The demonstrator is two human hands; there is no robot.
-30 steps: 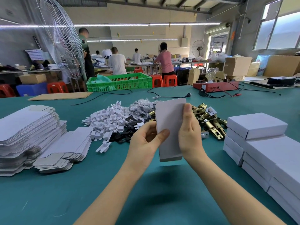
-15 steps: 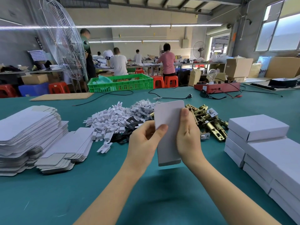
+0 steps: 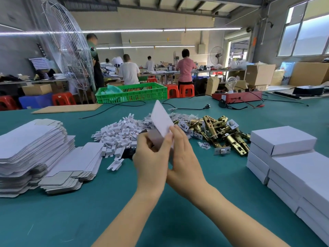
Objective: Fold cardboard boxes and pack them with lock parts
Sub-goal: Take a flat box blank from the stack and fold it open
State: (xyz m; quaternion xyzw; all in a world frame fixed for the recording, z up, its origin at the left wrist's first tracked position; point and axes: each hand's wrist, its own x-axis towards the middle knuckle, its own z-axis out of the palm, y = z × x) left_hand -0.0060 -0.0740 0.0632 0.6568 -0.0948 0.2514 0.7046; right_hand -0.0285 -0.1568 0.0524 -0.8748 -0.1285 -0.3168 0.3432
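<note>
Both hands (image 3: 167,157) gripping white cardboard box (image 3: 162,120), tilted up between them

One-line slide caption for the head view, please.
Both hands, left and right, hold a white cardboard blank above the green table, brass lock parts piled behind.

The white box (image 3: 162,122) is motion-blurred, and its lower part is hidden behind the left hand (image 3: 153,157) and right hand (image 3: 185,161). The flat stack (image 3: 26,150) runs off the left edge. The finished boxes (image 3: 293,168) run off the right edge.
</note>
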